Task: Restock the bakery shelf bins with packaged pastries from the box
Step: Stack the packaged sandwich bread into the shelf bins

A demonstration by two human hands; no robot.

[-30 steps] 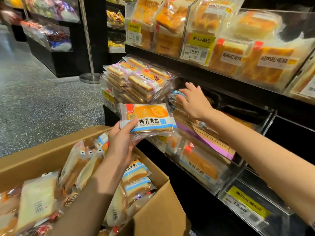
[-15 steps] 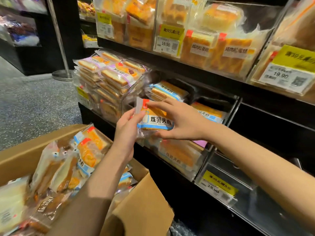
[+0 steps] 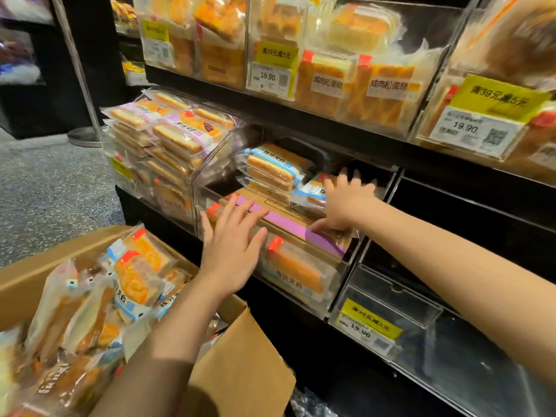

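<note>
A person's right hand [image 3: 346,206] reaches into the clear middle bin [image 3: 346,260], fingers spread over a blue-trimmed pastry pack [image 3: 311,191]; whether it grips the pack cannot be told. The left hand [image 3: 233,245] hovers open and empty at the bin's near wall. The pack likely wants pushing flat and square against the stack [image 3: 270,170] of about three to its left. One cardboard box [image 3: 240,371], near left, holds many more packs, too jumbled to count.
</note>
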